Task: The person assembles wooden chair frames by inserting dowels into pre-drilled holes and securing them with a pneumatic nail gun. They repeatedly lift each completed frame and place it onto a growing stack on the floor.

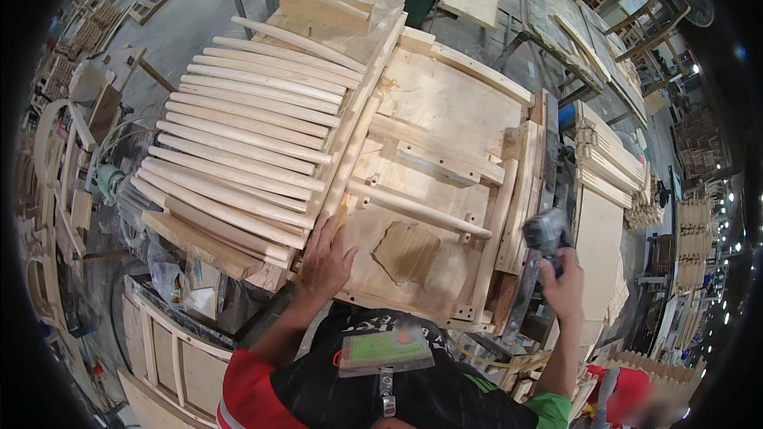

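Note:
My left hand lies with fingers stretched on the near end of a long pale wooden rail, next to the ends of several curved wooden slats. On the right, my right hand is closed round a dark grey hand-held tool, smeared by motion, so its exact kind is unclear. The tool is beside the right edge of a wooden jig board. On that board a round wooden rod spans between two rails, and a torn piece of brown cardboard lies nearer me.
Stacked pale wooden parts lie on a stand at the right. A workbench with more wood stands at the far right. At lower left, wooden frames lean near the bench. Another person's red sleeve shows at lower right.

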Tool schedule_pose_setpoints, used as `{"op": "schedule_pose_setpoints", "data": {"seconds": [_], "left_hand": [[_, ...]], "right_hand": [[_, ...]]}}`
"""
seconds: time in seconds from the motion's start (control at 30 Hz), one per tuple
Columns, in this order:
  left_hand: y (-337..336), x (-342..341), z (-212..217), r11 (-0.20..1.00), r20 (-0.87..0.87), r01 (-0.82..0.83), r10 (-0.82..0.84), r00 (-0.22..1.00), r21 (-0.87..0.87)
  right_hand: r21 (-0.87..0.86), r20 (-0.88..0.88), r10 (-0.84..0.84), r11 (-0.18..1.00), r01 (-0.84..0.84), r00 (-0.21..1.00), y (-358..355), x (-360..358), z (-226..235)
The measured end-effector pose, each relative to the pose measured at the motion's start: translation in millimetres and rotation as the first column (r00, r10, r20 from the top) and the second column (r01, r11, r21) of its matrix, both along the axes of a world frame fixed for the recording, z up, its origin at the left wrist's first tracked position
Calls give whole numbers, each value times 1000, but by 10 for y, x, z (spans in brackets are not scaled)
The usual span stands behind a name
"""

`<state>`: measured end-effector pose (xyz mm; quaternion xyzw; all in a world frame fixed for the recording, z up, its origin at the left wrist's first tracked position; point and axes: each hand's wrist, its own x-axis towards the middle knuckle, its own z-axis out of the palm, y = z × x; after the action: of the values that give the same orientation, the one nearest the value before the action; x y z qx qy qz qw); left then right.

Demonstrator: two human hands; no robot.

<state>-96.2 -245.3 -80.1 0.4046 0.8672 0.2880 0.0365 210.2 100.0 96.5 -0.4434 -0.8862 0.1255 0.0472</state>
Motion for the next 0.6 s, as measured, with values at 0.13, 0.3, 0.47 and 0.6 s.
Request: {"op": "schedule_pose_setpoints", "data": {"seconds": [0.13, 0.3, 0.47, 0.6], "left_hand": [[39, -44, 9, 999, 20, 41, -40, 999, -34], [79, -74, 48, 995, 24, 77, -76, 997, -62], [104, -113, 35, 985, -4, 132, -133, 991, -111], [113, -96, 15, 979, -91, 117, -133, 987, -165]], "right_hand": [[143, -99, -195, 968, 208, 976, 492, 751, -137], [358, 62, -298, 898, 257, 953, 983, 1263, -276], [412, 106, -348, 868, 277, 932, 997, 1280, -339], [654, -130, -94, 740, 156, 987, 477, 835, -730]]}}
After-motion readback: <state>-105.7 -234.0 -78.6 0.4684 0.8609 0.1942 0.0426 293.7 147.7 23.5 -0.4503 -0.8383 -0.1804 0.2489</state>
